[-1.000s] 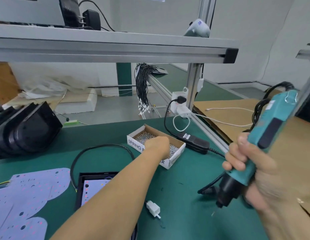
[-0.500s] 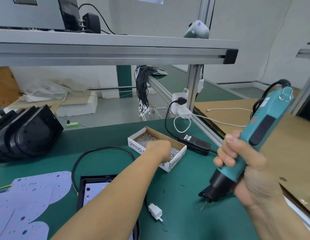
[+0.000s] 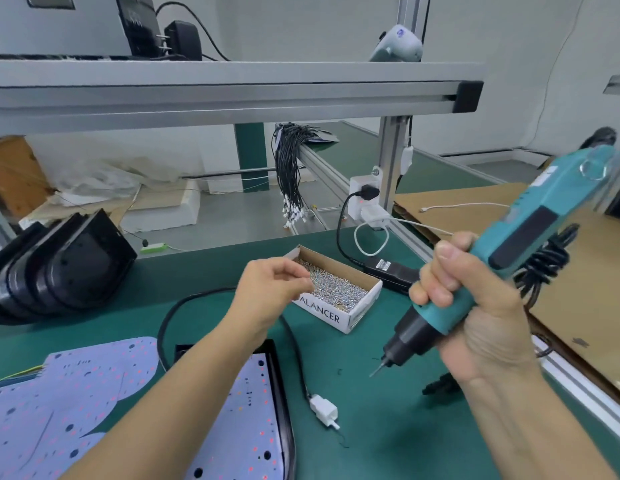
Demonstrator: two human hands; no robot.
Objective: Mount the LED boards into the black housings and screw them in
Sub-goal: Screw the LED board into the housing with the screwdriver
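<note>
The left hand (image 3: 272, 289) hovers just above the near-left corner of the open cardboard box of screws (image 3: 339, 292), which sits toward the middle of the green desk (image 3: 388, 427). Its fingers (image 3: 301, 277) are curled with the tips drawn together as if pinching; whether a screw sits between them is too small to tell. The right hand (image 3: 474, 313) is wrapped firmly round the teal electric screwdriver (image 3: 502, 258), which is tilted with its bit aimed down and left, above the desk and clear of any board.

At the near edge of the desk, an LED board (image 3: 246, 420) lies inside a black housing (image 3: 284, 410), so seating appears done for this unit. A black cable runs from it to a white connector (image 3: 323, 409) lying on the desk. No screw heads can be made out on the board, so fastening seems just beginning or not yet started. Another loose LED board (image 3: 69, 393) lies at the near-left, outside any housing. A stack of empty black housings (image 3: 59, 265) leans at the far-left edge.

Judging from this, most of the job remains: screws for the current unit, then the loose board and waiting housings.
</note>
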